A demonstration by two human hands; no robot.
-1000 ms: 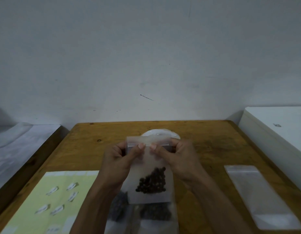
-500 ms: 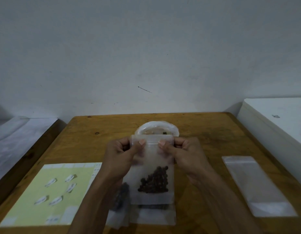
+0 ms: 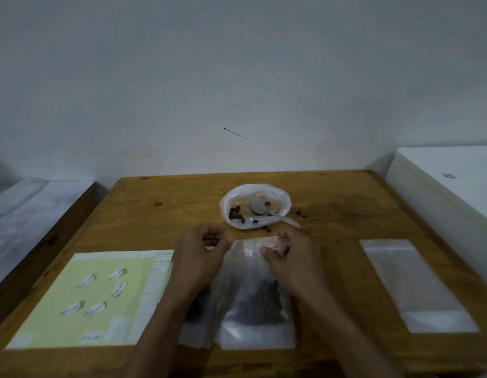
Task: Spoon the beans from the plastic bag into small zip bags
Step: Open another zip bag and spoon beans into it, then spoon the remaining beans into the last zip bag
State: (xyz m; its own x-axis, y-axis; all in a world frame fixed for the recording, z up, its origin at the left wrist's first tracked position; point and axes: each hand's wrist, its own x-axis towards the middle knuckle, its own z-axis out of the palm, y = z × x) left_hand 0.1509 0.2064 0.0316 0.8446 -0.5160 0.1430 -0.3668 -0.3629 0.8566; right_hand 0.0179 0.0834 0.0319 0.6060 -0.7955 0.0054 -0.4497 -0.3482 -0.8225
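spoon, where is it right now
In the head view the white plastic spoon lies at the table's far centre, its bowl inside the open plastic bag, beyond both hands.

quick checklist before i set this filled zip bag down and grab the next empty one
1. Zip seal fully closed on the small clear zip bag of dark beans: cannot tell, the top strip is blurred.
2. Grip on that bag: ok, right hand pinches its top edge; left hand is beside it, contact unclear.
3. Empty clear plastic zip bag ready: ok, lying flat to the right on the wooden table.
4. White plastic spoon within reach: ok, resting in the open white plastic bag.
5. Beans left to spoon: ok, a few in that bag.
6. Spillage: not ok, loose beans lie on the table.
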